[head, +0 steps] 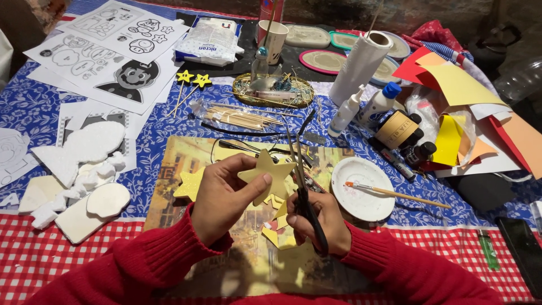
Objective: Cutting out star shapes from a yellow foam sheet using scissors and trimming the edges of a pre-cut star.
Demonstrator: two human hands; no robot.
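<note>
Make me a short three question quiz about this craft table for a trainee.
1. True or false: the left hand holds a yellow star.
2. What does the right hand grip? A scissors, B paintbrush, C lighter.
3. Fill in: the paintbrush rests across a white ____.

Key
1. True.
2. A, the scissors, blades pointing away from the person beside the star.
3. Plate, right of the hands.
</note>
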